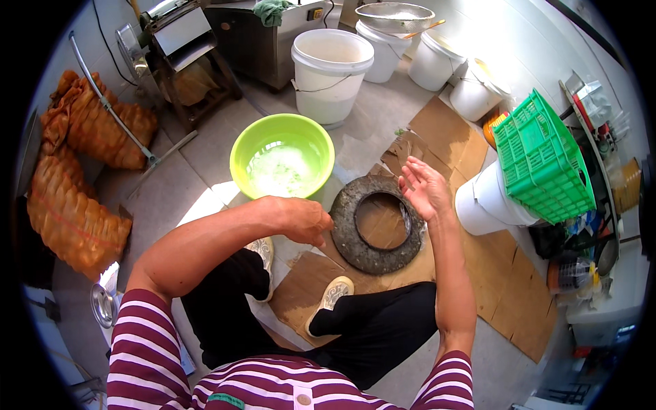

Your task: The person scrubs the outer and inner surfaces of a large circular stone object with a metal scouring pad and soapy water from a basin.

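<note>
A dark grey, rough-surfaced ring [350, 247] with a wide round hole lies flat on brown cardboard in front of my feet. My left hand [301, 220] hovers at the ring's left side, back upward, fingers curled together and partly hidden; I see nothing in it. Over the ring's right edge, my right hand [425, 188] is raised with the palm turned inward and the fingers stretched, holding nothing. Just beyond my left hand stands a lime-green basin [240, 164] with clear, sunlit water in it.
Orange mesh sacks [78, 212] lie at the left, near a metal machine [181, 41]. White buckets [328, 92] stand at the back, one under a sieve [393, 17]. At the right, a green plastic crate [540, 160] rests on a white bucket [478, 205]. Flattened cardboard [509, 287] covers part of the tiles.
</note>
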The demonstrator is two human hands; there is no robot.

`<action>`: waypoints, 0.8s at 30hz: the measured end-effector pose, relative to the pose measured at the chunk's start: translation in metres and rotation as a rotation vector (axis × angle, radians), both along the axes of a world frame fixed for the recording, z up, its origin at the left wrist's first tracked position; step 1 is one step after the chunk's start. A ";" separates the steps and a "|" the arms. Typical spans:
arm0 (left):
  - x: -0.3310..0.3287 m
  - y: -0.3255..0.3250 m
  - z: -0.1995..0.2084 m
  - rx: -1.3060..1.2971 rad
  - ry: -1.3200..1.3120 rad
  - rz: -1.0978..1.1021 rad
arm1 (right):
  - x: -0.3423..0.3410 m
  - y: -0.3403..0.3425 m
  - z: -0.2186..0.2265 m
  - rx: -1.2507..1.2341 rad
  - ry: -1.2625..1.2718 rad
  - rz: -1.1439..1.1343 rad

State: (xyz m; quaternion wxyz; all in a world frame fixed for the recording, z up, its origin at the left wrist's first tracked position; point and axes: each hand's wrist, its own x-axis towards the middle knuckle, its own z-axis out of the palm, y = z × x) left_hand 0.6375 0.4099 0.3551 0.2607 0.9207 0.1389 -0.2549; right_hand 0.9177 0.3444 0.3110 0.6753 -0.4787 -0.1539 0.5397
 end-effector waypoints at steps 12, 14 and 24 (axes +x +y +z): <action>0.012 0.002 -0.007 -0.020 0.119 -0.030 | 0.003 -0.008 -0.005 -0.018 -0.037 0.024; 0.014 0.003 -0.011 -0.020 0.130 -0.032 | 0.005 -0.008 -0.006 -0.013 -0.044 0.022; 0.015 0.005 -0.018 -0.017 0.120 -0.046 | 0.011 -0.008 -0.002 0.017 0.046 -0.051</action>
